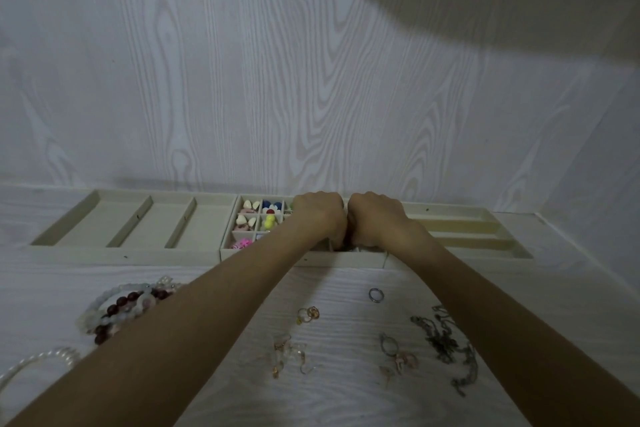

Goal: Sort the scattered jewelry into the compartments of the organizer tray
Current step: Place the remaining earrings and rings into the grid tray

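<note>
Currently, head view only:
Left hand (320,215): reached over the middle organizer tray (263,255), knuckles up, fingers curled down into a compartment; whether anything is held cannot be told, fingertips hidden.
Right hand (375,218): pressed just beside the left hand, same pose, fingers tucked down out of sight; grip cannot be told.
Tray contents: coloured earrings (268,215) seen in the small compartments left of the hands: white, blue, yellow, pink.
Left tray (121,253): long compartments, set against the middle tray.
Right tray (485,246): long shallow slots, partly hidden by the right forearm.
Scattered jewelry: all lies nearer the person than the hands, well apart from them.
Beaded bracelets (119,308): left, partly under the left forearm.
Pearl strand (45,359): far left edge.
Silver ring (375,295): between the forearms.
Gold rings (308,315): between the forearms.
Clear earrings (291,352): between the forearms, blurred.
Dark chain (446,343): beside the right forearm.
Surface: white wood-grain table (346,392).
Room: matching wood-grain wall (242,80) behind the trays.
</note>
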Tool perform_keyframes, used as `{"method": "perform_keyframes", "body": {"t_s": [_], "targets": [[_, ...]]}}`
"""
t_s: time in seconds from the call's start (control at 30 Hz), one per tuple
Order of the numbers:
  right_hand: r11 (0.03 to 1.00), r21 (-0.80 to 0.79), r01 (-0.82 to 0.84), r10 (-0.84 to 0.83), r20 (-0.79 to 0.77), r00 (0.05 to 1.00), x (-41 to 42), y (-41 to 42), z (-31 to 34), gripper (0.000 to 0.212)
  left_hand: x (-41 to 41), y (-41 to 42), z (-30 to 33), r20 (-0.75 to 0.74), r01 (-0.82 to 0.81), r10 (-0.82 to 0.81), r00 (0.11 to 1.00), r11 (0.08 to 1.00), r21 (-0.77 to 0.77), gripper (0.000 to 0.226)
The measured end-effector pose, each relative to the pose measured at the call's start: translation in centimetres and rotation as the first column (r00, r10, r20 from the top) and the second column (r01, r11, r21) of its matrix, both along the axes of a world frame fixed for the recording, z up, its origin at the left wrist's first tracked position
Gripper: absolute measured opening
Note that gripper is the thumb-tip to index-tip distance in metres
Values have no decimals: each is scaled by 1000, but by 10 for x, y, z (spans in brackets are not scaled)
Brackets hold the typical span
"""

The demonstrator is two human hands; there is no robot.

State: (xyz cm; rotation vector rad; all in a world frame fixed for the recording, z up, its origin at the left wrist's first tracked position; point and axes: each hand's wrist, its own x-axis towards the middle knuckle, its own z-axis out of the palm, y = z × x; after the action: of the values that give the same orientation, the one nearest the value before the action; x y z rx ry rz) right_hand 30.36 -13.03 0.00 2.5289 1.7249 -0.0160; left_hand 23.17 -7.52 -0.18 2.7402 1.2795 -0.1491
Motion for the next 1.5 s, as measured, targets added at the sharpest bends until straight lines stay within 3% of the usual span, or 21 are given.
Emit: {"method": "perform_keyframes", "body": {"t_s": [0.17,0.27,0.4,0.47,0.6,1.03,1.33,1.5], "targets": [[999,39,10,-7,-54,999,2,-1,-2,21,1,1,2,5,6,-6,1000,1000,-3,51],[999,35,-2,8,-164,986,11,-10,15,20,-8,7,14,46,30,-26,999,996,-87,49],[991,62,-119,131,-272,953,26,-38,36,30,-40,16,27,135,230,-215,967,967,-111,31],[983,44,-180,185,-259,948,27,-47,35,39,-57,11,27,168,347,-339,926,938,-23,38],[972,-37,-231,219,-203,954,22,-48,22,51,-68,-2,11,43,466,-475,879,874,135,48],[929,-176,-326,356,182,917,4,-44,13,44,-54,-11,-3,-161,508,-484,860,839,194,50],[923,-230,-310,350,164,922,1,-42,13,43,-51,-13,3,-182,495,-466,866,851,176,47],[944,-58,-325,328,68,942,6,-50,18,46,-62,-12,9,-52,460,-457,888,878,131,50]]}}
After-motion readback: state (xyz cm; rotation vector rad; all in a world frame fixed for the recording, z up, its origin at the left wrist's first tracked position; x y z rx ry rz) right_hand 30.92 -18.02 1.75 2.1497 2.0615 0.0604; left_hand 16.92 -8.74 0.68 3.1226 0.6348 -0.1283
